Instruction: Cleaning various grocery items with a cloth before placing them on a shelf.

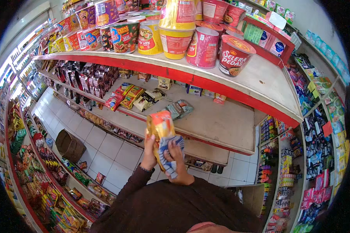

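My left hand (pixel 149 148) grips a yellow and red packet (pixel 161 125) from its left side, above the front edge of a shelf. Pressed against the packet's lower face is a blue and white striped cloth (pixel 172 151), bunched under the fingers of my right hand (pixel 179 169). The packet's underside and part of its face are hidden by the cloth. Behind it a grey-green pouch (pixel 179 109) lies on the middle shelf (pixel 218 122). Left of that pouch rest cream and black packets (pixel 145 100) and red and yellow packets (pixel 128 94).
Instant noodle cups (pixel 175 40) crowd the upper shelf, whose red front edge (pixel 192 78) juts out above the middle one. A cardboard box (pixel 70 145) stands on the tiled floor (pixel 116 163) at left. Stocked racks line the left (pixel 46 180) and right (pixel 315 139).
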Tool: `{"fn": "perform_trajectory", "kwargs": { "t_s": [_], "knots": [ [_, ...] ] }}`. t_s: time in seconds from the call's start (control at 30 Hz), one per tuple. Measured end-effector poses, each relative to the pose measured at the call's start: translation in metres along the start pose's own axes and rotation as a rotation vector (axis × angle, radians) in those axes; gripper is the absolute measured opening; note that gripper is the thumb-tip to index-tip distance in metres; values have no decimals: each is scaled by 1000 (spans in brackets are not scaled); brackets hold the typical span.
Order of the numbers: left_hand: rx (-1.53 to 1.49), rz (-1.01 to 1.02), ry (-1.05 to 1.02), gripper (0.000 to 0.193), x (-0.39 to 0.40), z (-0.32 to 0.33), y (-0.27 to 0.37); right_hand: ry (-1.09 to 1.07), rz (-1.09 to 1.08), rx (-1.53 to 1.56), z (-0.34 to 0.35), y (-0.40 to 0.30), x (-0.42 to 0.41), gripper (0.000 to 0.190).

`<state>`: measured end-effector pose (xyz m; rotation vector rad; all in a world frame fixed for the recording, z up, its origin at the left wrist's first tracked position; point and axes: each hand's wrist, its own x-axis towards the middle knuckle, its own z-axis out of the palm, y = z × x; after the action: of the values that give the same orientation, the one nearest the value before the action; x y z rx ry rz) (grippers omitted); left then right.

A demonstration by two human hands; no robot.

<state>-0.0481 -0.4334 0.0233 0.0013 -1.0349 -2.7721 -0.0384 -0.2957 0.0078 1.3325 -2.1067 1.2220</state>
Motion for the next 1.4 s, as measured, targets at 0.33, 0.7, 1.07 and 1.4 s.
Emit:
{"fn": "perform_trajectory", "kwargs": {
  "t_s": [0.33, 0.7, 1.07, 1.4],
  "knots": [
    [159, -16, -52, 48, -10, -18, 9, 237, 212, 330, 19, -1, 51, 65],
    [512, 459, 132, 69, -2, -21, 31, 5, 501, 347, 48, -9, 21, 77],
    [186, 69, -88, 80, 5, -48, 26, 247, 667, 771, 17, 13, 17, 50],
    [-93, -152, -35, 59, -8, -73, 1, -39, 795, 916, 13, 19, -12, 55]
  ]
}}
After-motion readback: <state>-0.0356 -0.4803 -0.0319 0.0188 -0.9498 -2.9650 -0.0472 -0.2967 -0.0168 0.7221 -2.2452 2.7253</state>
